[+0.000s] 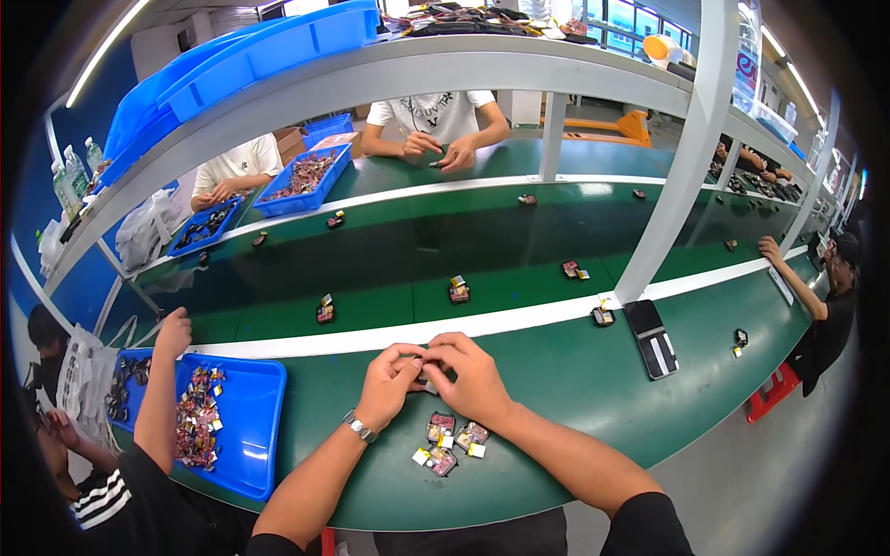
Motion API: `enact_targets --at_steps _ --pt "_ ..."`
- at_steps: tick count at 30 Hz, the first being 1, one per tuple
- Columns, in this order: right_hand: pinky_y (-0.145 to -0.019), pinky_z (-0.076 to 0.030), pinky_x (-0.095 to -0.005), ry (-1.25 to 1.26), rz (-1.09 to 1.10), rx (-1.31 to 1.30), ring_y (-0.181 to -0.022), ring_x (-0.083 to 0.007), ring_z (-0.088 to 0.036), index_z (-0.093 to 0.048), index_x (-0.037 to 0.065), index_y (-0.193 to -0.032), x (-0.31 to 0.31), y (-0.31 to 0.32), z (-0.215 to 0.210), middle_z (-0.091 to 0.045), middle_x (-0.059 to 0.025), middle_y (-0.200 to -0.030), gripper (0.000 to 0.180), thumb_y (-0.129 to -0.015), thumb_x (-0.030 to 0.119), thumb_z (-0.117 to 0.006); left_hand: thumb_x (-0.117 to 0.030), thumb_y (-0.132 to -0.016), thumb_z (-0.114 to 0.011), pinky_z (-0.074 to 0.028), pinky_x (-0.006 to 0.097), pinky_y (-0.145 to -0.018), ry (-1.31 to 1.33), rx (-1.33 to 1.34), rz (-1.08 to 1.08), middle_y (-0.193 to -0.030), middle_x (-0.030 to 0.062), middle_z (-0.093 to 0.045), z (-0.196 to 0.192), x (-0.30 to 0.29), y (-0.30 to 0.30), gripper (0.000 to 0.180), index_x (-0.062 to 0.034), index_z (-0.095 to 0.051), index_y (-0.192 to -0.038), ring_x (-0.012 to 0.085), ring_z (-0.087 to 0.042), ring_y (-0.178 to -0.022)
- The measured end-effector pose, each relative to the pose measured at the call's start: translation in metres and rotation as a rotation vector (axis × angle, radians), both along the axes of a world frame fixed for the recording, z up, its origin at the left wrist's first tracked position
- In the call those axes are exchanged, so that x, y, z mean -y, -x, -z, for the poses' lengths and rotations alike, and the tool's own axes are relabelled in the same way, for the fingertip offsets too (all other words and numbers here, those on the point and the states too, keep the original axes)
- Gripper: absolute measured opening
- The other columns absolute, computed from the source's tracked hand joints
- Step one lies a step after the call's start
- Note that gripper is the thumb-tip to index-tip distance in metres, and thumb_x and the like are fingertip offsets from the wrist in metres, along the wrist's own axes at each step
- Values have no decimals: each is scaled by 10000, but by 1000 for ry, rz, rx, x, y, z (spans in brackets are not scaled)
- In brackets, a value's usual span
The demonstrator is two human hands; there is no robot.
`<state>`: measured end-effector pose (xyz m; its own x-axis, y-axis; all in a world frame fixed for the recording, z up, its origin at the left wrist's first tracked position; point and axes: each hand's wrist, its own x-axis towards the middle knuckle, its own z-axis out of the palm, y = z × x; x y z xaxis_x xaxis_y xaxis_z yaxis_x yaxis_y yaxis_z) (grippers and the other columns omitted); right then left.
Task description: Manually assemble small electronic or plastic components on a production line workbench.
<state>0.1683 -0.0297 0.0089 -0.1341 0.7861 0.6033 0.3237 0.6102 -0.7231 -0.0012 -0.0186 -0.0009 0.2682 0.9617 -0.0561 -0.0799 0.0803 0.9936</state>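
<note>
View from the head camera over a green work table [593,389] that runs left to right in front of the wearer, with a darker conveyor belt [389,269] beyond its white edge strip. A blue tray [255,435] of small mixed parts lies to the wearer's left, where a neighbouring person's arm [159,389] rests across it. The left hand [389,380] and the right hand [473,375] meet at the table's middle, fingertips pinched together on a small dark component [428,374]. Both hands are closed narrowly upon it; it sits between them, equally near to each, and is too hidden by the fingers for its long axis to be told. A cluster of small pieces [450,443] lies just beside the hands on the near side, towards the wearer, closer under the right wrist than the left. A dark flat device [652,338] lies well apart to the right. Single assembled pieces [458,290] stand spaced along the belt.
</note>
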Motion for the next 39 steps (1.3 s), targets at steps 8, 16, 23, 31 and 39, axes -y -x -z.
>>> enact_targets --at_steps 8,16,23,31,39 --pt "-695 -570 -260 168 -19 -30 -795 -176 -674 -657 -27 -949 -7 -2 4 -641 -110 -960 139 -812 -15 -681 -88 -980 -513 -547 264 -742 -88 -78 -7 -1029 107 -677 8 -1 -1 222 -22 -520 -1192 127 -651 -894" --pt "-653 -530 -280 185 574 -144 -747 -148 -682 -670 -14 -901 -120 -84 18 -714 -95 -827 91 -836 50 -681 -77 -974 -483 -566 333 -845 -50 31 84 -1277 190 -557 1 -2 4 319 12 -455 -1279 227 -623 -1074" --pt "-790 -505 -428 -201 826 352 -910 -333 -613 -643 4 -891 -133 -87 23 -632 -160 -936 240 -814 212 -734 -44 -957 -464 -568 336 -835 -64 18 114 -1262 185 -574 3 -4 7 295 10 -485 -1246 237 -627 -1073" --pt "-864 -456 -460 75 646 549 -970 -393 -560 -463 -26 -1022 -118 -41 28 -580 -227 -976 466 -751 201 -767 -31 -950 -473 -573 333 -815 -88 23 131 -1208 185 -599 3 -6 2 280 16 -493 -1225 236 -641 -1038" --pt "-879 -463 -347 175 87 78 -986 -275 -571 -538 54 -1109 -35 -31 8 -605 -118 -1004 463 -722 89 -790 -167 -1008 -455 -568 302 -731 55 130 27 -1068 167 -632 0 -10 17 286 23 -483 -1219 200 -653 -876"
